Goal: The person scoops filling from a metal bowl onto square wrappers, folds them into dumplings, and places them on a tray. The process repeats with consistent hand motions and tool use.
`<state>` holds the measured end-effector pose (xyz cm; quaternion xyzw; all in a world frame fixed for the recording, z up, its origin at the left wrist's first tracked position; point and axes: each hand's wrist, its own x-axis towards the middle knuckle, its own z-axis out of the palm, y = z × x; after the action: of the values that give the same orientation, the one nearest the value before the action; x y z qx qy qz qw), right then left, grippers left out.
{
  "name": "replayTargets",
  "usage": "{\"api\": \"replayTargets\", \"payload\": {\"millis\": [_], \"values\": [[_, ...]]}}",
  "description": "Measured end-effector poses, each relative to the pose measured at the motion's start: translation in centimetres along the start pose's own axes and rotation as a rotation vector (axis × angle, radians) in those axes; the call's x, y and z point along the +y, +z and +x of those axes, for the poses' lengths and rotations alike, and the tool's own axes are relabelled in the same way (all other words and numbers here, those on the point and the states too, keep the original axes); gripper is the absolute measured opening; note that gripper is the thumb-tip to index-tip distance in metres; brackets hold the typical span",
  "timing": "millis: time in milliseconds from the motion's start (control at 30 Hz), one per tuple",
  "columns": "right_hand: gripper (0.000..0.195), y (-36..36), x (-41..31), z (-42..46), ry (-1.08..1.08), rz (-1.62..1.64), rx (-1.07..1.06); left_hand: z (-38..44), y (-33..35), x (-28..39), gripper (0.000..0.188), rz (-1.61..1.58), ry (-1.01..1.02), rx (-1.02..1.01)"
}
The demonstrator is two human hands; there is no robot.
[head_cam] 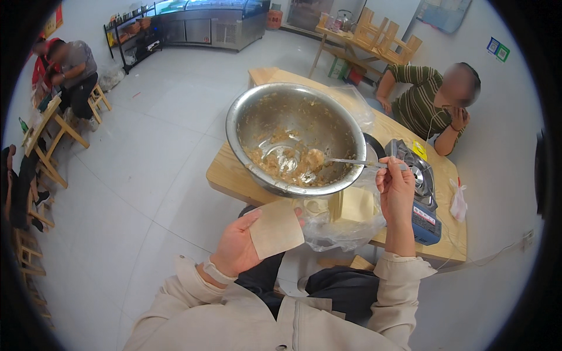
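Note:
A square dough wrapper [277, 230] lies across my left hand [235, 245], which supports it from beneath with the thumb along its edge. My right hand [397, 193] grips the handle of a metal spoon [351, 162]. The spoon reaches over the rim of a large stainless steel bowl [296, 90], and a lump of filling [315, 159] covers its tip. More pale brown filling [276, 169] is smeared over the bowl's bottom and walls. Below the bowl, a stack of square wrappers [356, 204] sits on a clear plastic bag [340, 234].
A portable gas stove [421, 219] stands right of my right hand on the wooden table [232, 169]. Near the wall is a small white plastic bag [458, 201]. Across the table sits a person in a striped top [417, 87]. Other people sit at a table far left.

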<state>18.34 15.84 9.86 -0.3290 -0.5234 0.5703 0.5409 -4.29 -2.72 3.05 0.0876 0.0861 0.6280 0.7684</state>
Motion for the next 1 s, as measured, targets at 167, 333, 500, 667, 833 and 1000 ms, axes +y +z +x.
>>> {"api": "replayTargets", "payload": {"millis": [167,333,500,667,833,1000], "values": [[0.021,0.0,-0.5,-0.1,-0.02,0.037,0.003,0.2,-0.4,-0.1,0.056,-0.006,0.004,0.009],[0.022,0.0,-0.5,0.0,-0.045,0.036,-0.004,0.3,-0.5,-0.2,0.054,0.022,-0.001,0.008],[0.022,-0.4,0.4,0.3,-0.019,0.066,0.017,0.3,-0.5,-0.3,0.054,0.018,-0.002,0.024],[0.021,-0.4,-0.1,0.2,-0.012,0.083,0.03,0.5,-0.3,-0.3,0.054,-0.011,-0.006,0.034],[0.02,0.6,-2.0,-1.2,-0.012,0.11,0.013,0.5,0.0,-0.3,0.056,-0.038,-0.019,0.025],[0.022,1.6,-2.9,-5.5,0.089,-0.017,-0.114,0.5,1.0,-0.2,0.057,-0.029,-0.02,-0.045]]}}
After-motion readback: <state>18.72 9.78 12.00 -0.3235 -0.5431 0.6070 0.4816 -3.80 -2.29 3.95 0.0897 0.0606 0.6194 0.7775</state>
